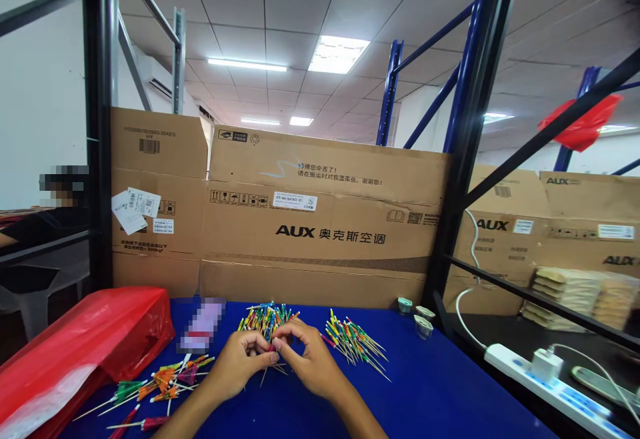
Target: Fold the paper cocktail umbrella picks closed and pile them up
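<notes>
My left hand and my right hand meet at the middle of the blue table, thumbs and forefingers pinched together. Between the fingertips a small pink-red piece shows, apparently part of a paper umbrella pick; the fingers hide most of it. Just behind the hands lies a pile of closed, colourful umbrella picks. A second bundle of closed picks is spread to the right of my right hand. Partly opened umbrella picks in orange, green, purple and red lie left of my left forearm.
A red plastic bag covers the table's left side. Cardboard stands along the back edge. Small containers sit at the back right. A power strip lies beyond the black rack post. A person is at the far left.
</notes>
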`<state>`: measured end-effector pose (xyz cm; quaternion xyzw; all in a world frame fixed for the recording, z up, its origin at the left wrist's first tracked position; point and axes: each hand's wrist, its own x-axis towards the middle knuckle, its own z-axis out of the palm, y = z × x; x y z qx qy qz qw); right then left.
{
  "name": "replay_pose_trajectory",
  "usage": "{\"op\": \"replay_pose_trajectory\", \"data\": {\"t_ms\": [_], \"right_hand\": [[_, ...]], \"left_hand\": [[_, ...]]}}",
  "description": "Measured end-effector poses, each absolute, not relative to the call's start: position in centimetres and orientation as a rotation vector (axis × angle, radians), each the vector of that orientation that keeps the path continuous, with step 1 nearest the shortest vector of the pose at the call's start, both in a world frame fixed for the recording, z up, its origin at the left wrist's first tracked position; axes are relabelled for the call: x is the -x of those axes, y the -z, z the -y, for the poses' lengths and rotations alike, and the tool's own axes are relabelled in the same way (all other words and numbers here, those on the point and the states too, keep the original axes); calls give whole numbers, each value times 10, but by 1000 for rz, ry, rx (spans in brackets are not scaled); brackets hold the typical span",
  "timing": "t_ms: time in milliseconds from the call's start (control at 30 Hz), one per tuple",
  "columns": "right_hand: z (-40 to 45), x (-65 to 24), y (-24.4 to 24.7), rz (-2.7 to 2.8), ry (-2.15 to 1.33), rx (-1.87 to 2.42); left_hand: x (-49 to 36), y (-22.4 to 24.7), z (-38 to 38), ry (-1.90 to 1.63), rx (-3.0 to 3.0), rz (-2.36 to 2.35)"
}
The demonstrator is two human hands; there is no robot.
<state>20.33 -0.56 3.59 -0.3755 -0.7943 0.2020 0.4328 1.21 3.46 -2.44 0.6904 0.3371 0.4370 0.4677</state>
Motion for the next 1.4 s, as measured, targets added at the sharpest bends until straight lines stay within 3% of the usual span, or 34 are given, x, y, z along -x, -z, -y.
{"op": "replay_pose_trajectory", "data": {"t_ms": [333, 667, 933, 1400], "right_hand": [[-9, -195, -15, 1699, -963, 841], [-15, -196, -18, 1440, -1013, 832], [-9, -187, -15, 1567, -1165, 810], [-12, -199, -16, 1734, -1100, 817]], "left_hand": [[-25, 23, -30, -1168, -1479, -703], [-29, 30, -28, -999, -1536, -707], [-25, 24, -28, -1080, -1554, -836], [-19, 25, -33, -1063, -1608, -827]]}}
